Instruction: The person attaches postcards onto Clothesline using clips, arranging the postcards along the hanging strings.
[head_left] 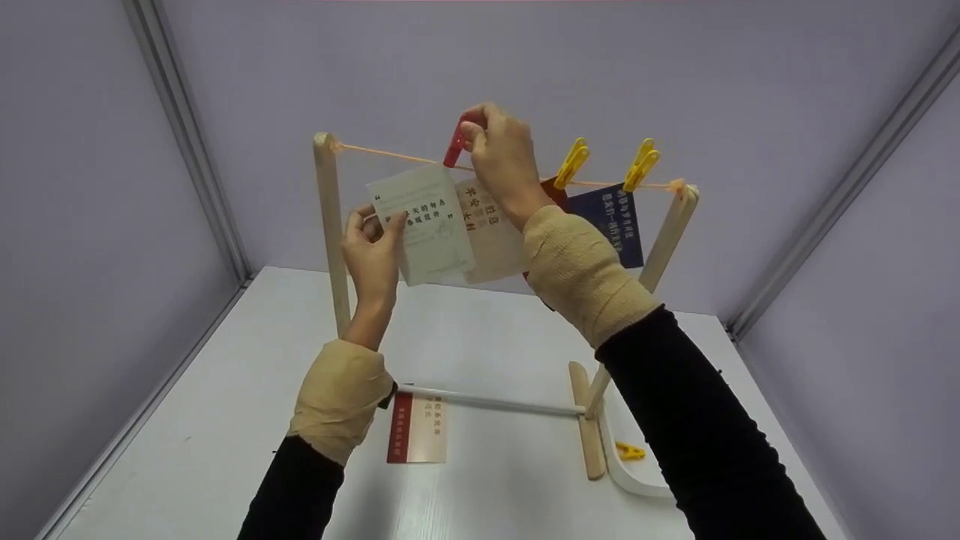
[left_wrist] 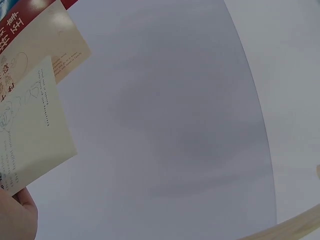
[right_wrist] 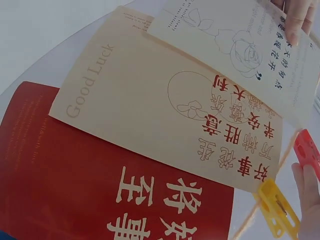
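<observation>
My left hand (head_left: 373, 255) pinches the left edge of a pale green card (head_left: 435, 251) between thumb and fingers. The card hangs tilted against an orange string (head_left: 382, 154). In my right hand (head_left: 504, 154) a red clothespin (head_left: 454, 146) is pinched, its tip at the card's top corner by the string. Partly behind that card is a cream card (right_wrist: 145, 95), with a yellow clothespin (right_wrist: 275, 205) at its corner in the right wrist view. A red card (right_wrist: 75, 170) overlaps beneath it. Farther right hangs a dark blue card (head_left: 611, 225). My right hand hides part of the row.
Wooden posts (head_left: 330, 225) hold up the string, joined low down by a white rod (head_left: 487, 400). Two yellow clothespins (head_left: 641, 165) stand on the string's right part. On the white table lie a red-and-cream card (head_left: 427, 431) and a white tray (head_left: 637, 484) with a yellow clothespin (head_left: 628, 451).
</observation>
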